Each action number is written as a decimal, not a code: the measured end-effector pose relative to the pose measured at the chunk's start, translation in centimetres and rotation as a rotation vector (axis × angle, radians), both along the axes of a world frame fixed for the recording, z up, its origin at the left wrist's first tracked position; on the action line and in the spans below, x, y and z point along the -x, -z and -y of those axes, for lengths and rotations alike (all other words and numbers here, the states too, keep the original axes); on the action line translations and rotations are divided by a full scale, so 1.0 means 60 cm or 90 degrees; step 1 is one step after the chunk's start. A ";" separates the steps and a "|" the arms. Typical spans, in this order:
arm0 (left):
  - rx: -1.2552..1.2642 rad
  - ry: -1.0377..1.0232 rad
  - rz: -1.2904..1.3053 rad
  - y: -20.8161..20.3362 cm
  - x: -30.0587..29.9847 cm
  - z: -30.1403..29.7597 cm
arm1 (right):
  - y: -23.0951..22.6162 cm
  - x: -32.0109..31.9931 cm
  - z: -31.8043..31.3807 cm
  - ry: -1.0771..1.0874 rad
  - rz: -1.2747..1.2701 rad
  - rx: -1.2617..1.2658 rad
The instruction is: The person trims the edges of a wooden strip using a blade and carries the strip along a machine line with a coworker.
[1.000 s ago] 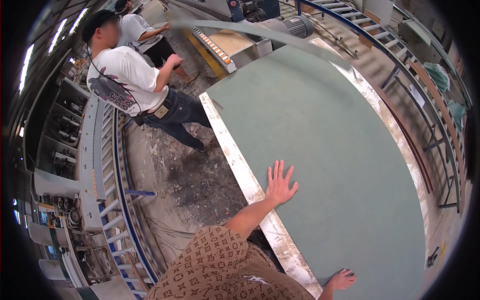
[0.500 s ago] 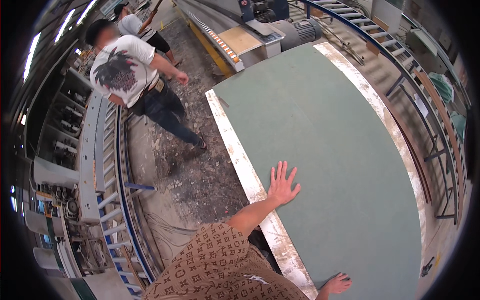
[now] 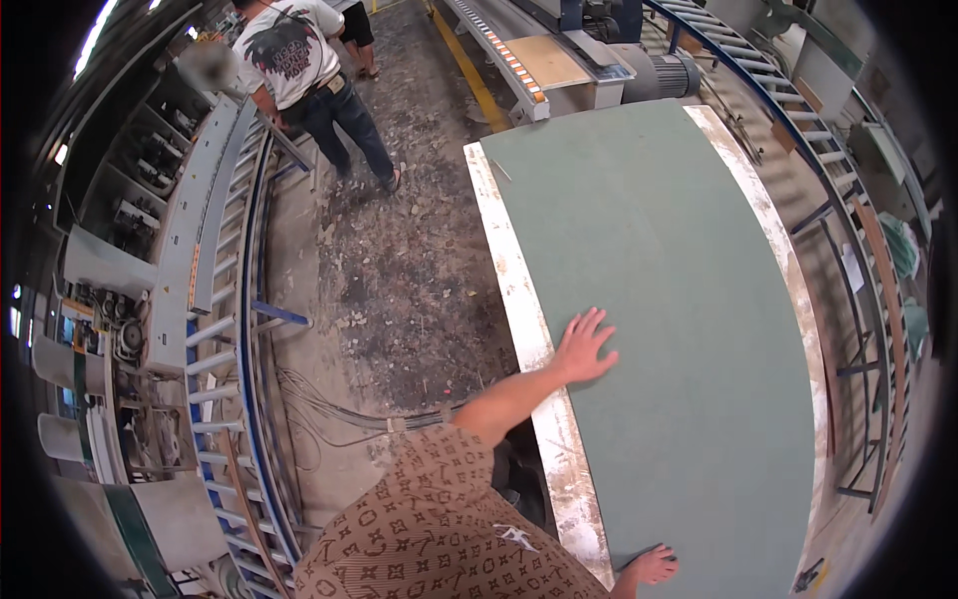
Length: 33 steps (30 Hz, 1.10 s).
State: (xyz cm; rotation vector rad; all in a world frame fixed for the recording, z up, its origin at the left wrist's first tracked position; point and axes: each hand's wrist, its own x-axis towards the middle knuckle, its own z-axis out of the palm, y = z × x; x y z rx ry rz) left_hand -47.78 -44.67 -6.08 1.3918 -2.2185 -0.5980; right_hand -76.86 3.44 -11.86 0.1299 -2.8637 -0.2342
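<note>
A long green board [image 3: 669, 250] stretches away from me, with worn white strips [image 3: 559, 439] along its long sides. My left hand [image 3: 584, 351] lies palm down on it just inside the near strip, fingers spread and thumb apart. Closer to the bottom of the view, my right hand [image 3: 651, 567] rests on the same green surface near its edge. Its fingers are stretched out, and nothing shows in it. A thin sliver [image 3: 502, 172] lies by the board's far left corner.
A machine with a motor [image 3: 671, 75] stands at the board's far end. Roller conveyors run along the left [image 3: 215, 359] and the right [image 3: 778, 80]. Cables [image 3: 349, 409] lie on the stained floor. A person in a white shirt [image 3: 289, 50] stands at the upper left, another beyond.
My view has shifted, so the board appears turned more upright. Both hands stay on it. The person in the white shirt has walked farther off and now stands beside the left conveyor.
</note>
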 end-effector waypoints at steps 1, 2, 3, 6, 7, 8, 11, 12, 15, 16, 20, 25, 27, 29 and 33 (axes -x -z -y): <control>0.002 0.019 -0.068 0.004 -0.020 0.011 | -0.002 0.000 -0.003 -0.004 -0.007 0.000; 0.053 -0.028 -0.071 0.009 -0.040 0.024 | -0.006 0.000 -0.006 -0.010 -0.002 -0.008; 0.103 -0.070 -0.073 0.008 -0.063 0.046 | -0.008 -0.001 -0.005 -0.011 0.004 -0.015; 0.027 -0.366 -0.087 0.011 -0.165 0.142 | -0.024 0.004 0.013 0.042 0.085 -0.040; -0.030 -0.487 -0.114 0.007 -0.198 0.181 | -0.029 0.008 0.018 0.046 0.081 -0.041; -0.015 -0.542 -0.137 0.028 -0.240 0.230 | -0.028 0.021 0.012 -0.022 0.081 -0.095; -0.083 -0.650 -0.188 0.045 -0.312 0.346 | -0.050 0.010 0.028 -0.040 0.120 -0.010; -0.090 -0.647 -0.191 0.034 -0.326 0.381 | -0.061 0.001 0.045 -0.008 0.159 0.142; -0.207 -0.605 -0.163 0.021 -0.349 0.478 | -0.079 -0.066 0.095 -0.143 0.076 0.150; -0.230 -0.607 -0.146 0.024 -0.368 0.508 | -0.100 -0.111 0.141 -0.152 0.082 0.154; -0.348 -0.571 -0.067 0.014 -0.385 0.624 | -0.253 -0.299 0.366 -0.316 0.217 0.073; -0.404 -0.490 -0.062 0.012 -0.406 0.660 | -0.232 -0.359 0.458 -0.503 0.263 0.162; -0.431 -0.464 -0.092 0.011 -0.421 0.660 | -0.234 -0.383 0.498 -0.586 0.329 0.189; -0.432 -0.443 -0.147 0.013 -0.428 0.653 | -0.238 -0.407 0.534 -0.596 0.355 0.192; -0.501 -0.460 -0.209 -0.004 -0.410 0.657 | -0.210 -0.414 0.581 -0.593 0.423 0.269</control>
